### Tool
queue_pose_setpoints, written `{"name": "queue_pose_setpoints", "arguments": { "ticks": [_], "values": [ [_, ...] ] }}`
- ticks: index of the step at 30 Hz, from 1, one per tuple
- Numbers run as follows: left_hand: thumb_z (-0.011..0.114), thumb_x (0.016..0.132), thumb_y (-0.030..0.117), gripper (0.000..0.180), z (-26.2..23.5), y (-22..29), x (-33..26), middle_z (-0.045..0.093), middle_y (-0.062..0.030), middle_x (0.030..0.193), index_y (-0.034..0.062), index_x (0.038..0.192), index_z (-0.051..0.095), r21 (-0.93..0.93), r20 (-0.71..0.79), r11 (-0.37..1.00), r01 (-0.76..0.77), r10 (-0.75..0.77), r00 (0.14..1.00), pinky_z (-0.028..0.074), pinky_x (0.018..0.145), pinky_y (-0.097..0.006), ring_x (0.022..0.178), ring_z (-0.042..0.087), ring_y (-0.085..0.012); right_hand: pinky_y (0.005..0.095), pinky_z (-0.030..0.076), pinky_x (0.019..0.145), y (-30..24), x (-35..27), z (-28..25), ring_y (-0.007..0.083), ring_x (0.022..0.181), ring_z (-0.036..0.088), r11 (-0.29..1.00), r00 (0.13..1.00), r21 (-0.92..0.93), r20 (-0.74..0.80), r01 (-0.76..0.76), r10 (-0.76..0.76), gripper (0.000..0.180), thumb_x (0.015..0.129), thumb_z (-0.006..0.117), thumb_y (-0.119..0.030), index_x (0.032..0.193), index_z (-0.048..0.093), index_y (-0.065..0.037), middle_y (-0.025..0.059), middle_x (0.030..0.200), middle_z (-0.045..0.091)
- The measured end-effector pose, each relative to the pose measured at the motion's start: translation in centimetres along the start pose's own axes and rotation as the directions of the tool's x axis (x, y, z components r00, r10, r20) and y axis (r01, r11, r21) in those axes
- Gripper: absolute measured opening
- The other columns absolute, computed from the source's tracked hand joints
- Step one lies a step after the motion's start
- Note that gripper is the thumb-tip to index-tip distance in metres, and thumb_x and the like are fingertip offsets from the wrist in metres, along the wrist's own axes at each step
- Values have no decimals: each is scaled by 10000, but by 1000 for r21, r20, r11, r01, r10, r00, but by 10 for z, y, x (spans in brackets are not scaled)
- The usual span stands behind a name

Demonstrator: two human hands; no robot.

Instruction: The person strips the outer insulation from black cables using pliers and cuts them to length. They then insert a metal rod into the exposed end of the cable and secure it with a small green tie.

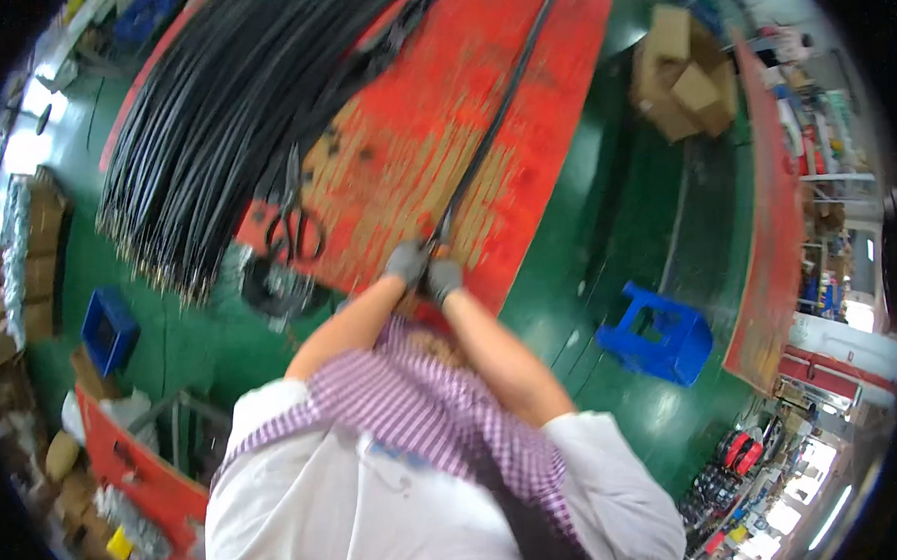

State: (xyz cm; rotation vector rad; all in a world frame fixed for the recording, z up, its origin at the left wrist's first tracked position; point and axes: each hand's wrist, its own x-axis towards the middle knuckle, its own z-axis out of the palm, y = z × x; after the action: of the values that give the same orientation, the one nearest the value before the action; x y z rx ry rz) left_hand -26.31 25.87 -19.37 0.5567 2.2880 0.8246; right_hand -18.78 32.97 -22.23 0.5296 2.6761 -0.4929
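My left hand (406, 263) and my right hand (444, 277), both in grey gloves, are closed side by side on the near end of a long black cable (501, 113). The cable stretches away from me across a worn red table (431, 111). A thick bundle of black cables (230, 99) lies across the table's left part, its ends hanging past the table's edge. Black-handled scissors (294, 222) lie on the table between the bundle and my hands.
A blue plastic stool (661, 333) stands on the green floor to my right. Cardboard boxes (682, 70) are piled at the far right. A blue crate (108, 327) and more boxes sit at the left. A second red table edge (772, 226) runs along the right.
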Motion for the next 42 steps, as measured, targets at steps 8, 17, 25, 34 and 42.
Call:
{"name": "queue_pose_setpoints", "arguments": {
  "ticks": [8, 17, 25, 34, 42],
  "values": [
    [425, 724, 470, 488, -4, 36, 22, 534, -192, 948, 57, 955, 546, 47, 235, 997, 65, -74, 969, 387, 774, -375, 915, 501, -322, 388, 453, 470, 72, 48, 79, 228, 565, 560, 652, 970, 722, 122, -233, 212, 240, 771, 422, -290, 743, 549, -89, 125, 643, 562],
    [455, 779, 332, 339, 4, -19, 26, 575, -160, 854, 41, 921, 555, -1, 155, 991, 131, -130, 979, 417, 675, -357, 769, 555, -279, 378, 466, 456, -17, -4, -36, 246, 549, 569, 820, 954, 494, 226, -287, 197, 302, 788, 345, -253, 771, 551, -32, 143, 649, 565],
    [452, 779, 344, 367, 4, 9, 13, 564, -176, 875, 36, 963, 530, -95, 144, 989, 113, -99, 985, 410, 699, -347, 804, 546, -283, 375, 471, 494, 47, 39, 69, 243, 597, 584, 926, 998, 373, 45, -55, 41, 308, 787, 337, -212, 814, 565, -6, 151, 698, 583],
    [447, 771, 365, 381, -14, 0, 6, 567, -173, 869, 39, 949, 534, -59, 142, 987, 150, -140, 980, 415, 684, -354, 786, 548, -290, 350, 477, 544, -12, 1, -29, 253, 653, 585, 853, 947, 434, 259, -290, 190, 316, 784, 308, -182, 841, 551, 13, 168, 722, 579],
    [482, 765, 335, 350, -12, 0, 9, 574, -163, 869, 42, 949, 538, -125, 141, 980, 155, -137, 980, 421, 686, -343, 785, 558, -265, 364, 478, 548, 0, 9, -9, 260, 643, 583, 961, 983, 244, 158, -133, 96, 278, 780, 330, -172, 827, 555, -17, 171, 730, 576]
  ]
}}
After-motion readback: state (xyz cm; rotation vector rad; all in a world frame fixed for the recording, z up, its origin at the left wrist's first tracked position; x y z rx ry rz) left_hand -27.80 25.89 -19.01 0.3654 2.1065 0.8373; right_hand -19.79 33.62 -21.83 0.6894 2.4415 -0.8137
